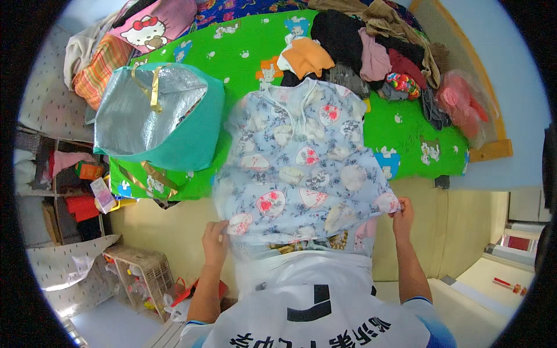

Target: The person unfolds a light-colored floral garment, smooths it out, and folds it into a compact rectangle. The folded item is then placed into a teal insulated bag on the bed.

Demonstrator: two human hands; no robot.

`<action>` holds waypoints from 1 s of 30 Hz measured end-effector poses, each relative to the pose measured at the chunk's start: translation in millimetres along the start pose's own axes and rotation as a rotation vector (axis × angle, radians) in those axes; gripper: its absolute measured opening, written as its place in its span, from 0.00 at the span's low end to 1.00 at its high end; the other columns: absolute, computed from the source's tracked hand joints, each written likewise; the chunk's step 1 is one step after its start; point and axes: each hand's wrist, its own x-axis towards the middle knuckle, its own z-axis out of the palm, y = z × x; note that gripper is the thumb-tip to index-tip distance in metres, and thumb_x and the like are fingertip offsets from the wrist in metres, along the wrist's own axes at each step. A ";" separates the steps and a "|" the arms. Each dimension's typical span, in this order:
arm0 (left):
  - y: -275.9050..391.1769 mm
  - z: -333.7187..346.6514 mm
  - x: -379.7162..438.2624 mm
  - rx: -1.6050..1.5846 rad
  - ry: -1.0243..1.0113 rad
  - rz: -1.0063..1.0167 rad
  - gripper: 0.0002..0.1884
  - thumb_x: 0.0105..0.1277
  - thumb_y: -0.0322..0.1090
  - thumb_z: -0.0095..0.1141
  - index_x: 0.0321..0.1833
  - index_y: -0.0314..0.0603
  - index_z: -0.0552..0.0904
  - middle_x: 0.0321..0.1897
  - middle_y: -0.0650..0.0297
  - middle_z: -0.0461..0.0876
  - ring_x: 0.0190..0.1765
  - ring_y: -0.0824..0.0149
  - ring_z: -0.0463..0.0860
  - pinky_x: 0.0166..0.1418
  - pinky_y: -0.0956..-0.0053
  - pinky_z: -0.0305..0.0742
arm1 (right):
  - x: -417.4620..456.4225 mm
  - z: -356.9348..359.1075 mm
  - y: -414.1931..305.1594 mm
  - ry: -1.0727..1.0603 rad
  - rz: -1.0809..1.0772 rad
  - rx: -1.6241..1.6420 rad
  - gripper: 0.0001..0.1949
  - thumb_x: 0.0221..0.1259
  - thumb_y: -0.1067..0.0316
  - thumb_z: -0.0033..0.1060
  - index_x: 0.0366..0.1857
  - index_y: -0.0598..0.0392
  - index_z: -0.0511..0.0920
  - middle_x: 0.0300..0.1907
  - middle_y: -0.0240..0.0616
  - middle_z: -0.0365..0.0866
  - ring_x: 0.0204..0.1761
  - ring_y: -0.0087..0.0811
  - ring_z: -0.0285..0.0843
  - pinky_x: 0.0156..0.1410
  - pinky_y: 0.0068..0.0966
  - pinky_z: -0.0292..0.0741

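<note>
A pale blue floral short-sleeved top [304, 169] is spread out in front of me, its neckline away from me and its hem towards my body. At the left corner of the hem, my left hand [215, 243] pinches the cloth. My right hand [403, 213] grips the right corner, a little higher. The upper part of the top rests over the green patterned bed cover [252, 37]. Its lower part hangs past the bed's edge, above my lap.
An open teal bag [196, 135] with a silver lining stands at the left. Behind the top lie an orange and white garment [307, 56] and a heap of dark and pink clothes [374, 56]. Shelves [56, 191] and a plastic basket [152, 269] are at lower left.
</note>
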 end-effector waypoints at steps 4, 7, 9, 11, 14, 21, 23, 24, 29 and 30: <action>-13.8 8.7 3.4 -0.047 0.065 -0.093 0.12 0.49 0.20 0.49 0.38 0.38 0.77 0.28 0.55 0.75 0.29 0.60 0.76 0.35 0.71 0.72 | 6.2 8.9 -19.5 0.032 0.198 0.253 0.08 0.54 0.75 0.45 0.38 0.55 0.71 0.32 0.30 0.75 0.31 0.22 0.75 0.37 0.19 0.75; -4.2 -11.5 30.5 -0.136 0.171 -0.126 0.13 0.51 0.20 0.47 0.41 0.36 0.76 0.26 0.58 0.75 0.28 0.65 0.75 0.34 0.73 0.71 | 33.5 5.7 -37.6 0.083 0.149 0.377 0.10 0.58 0.73 0.43 0.43 0.56 0.70 0.35 0.32 0.75 0.32 0.22 0.75 0.35 0.18 0.76; 12.6 -26.5 69.7 -0.392 0.240 -0.139 0.13 0.56 0.22 0.42 0.44 0.35 0.76 0.25 0.66 0.74 0.27 0.75 0.70 0.30 0.78 0.67 | 67.0 9.0 -46.9 0.136 0.005 0.413 0.10 0.58 0.70 0.46 0.43 0.54 0.72 0.34 0.31 0.76 0.34 0.22 0.74 0.34 0.19 0.73; 31.0 -45.9 121.0 -0.653 0.239 -0.243 0.12 0.60 0.27 0.42 0.44 0.37 0.77 0.25 0.69 0.73 0.25 0.78 0.68 0.27 0.81 0.65 | 102.0 21.2 -97.9 0.031 0.029 0.492 0.10 0.60 0.67 0.48 0.44 0.53 0.71 0.33 0.30 0.75 0.31 0.22 0.73 0.31 0.18 0.70; 48.5 -63.3 217.7 -1.365 0.258 -0.313 0.08 0.64 0.34 0.42 0.39 0.42 0.75 0.24 0.69 0.73 0.24 0.77 0.70 0.26 0.81 0.66 | 182.1 28.7 -151.9 -0.056 -0.091 0.521 0.08 0.61 0.66 0.49 0.43 0.51 0.73 0.33 0.30 0.76 0.29 0.21 0.72 0.28 0.17 0.69; 163.0 -202.5 351.0 -0.421 0.622 0.286 0.17 0.63 0.45 0.51 0.28 0.35 0.75 0.18 0.64 0.71 0.22 0.73 0.71 0.26 0.78 0.67 | 240.2 -43.2 -366.9 0.165 -0.621 0.417 0.09 0.59 0.66 0.51 0.41 0.53 0.76 0.28 0.28 0.76 0.25 0.19 0.69 0.27 0.16 0.67; 210.7 -237.9 348.6 -0.459 0.584 0.397 0.17 0.58 0.47 0.59 0.31 0.37 0.77 0.19 0.69 0.72 0.22 0.75 0.71 0.27 0.79 0.66 | 213.7 -67.1 -409.5 0.261 -0.710 0.317 0.10 0.59 0.65 0.52 0.42 0.53 0.77 0.29 0.29 0.76 0.25 0.20 0.69 0.28 0.17 0.68; 227.0 -252.8 342.5 -0.450 0.549 0.417 0.15 0.57 0.44 0.61 0.32 0.39 0.77 0.21 0.70 0.71 0.24 0.77 0.70 0.28 0.82 0.65 | 200.5 -76.5 -422.0 0.313 -0.751 0.267 0.11 0.59 0.64 0.52 0.42 0.53 0.77 0.30 0.30 0.76 0.26 0.20 0.69 0.29 0.17 0.68; 259.6 -298.3 268.7 -0.432 0.472 0.485 0.08 0.59 0.35 0.58 0.38 0.44 0.74 0.29 0.72 0.70 0.33 0.79 0.69 0.38 0.85 0.63 | 152.2 -101.4 -405.0 0.476 -0.852 0.171 0.13 0.58 0.63 0.53 0.44 0.55 0.77 0.34 0.33 0.77 0.33 0.22 0.71 0.35 0.21 0.71; 254.6 -295.4 251.4 -0.535 0.337 0.482 0.07 0.61 0.35 0.56 0.36 0.44 0.73 0.30 0.72 0.69 0.36 0.79 0.68 0.40 0.87 0.61 | 145.6 -114.4 -385.1 0.546 -0.870 0.082 0.13 0.58 0.64 0.52 0.44 0.56 0.76 0.36 0.34 0.76 0.34 0.24 0.72 0.37 0.22 0.72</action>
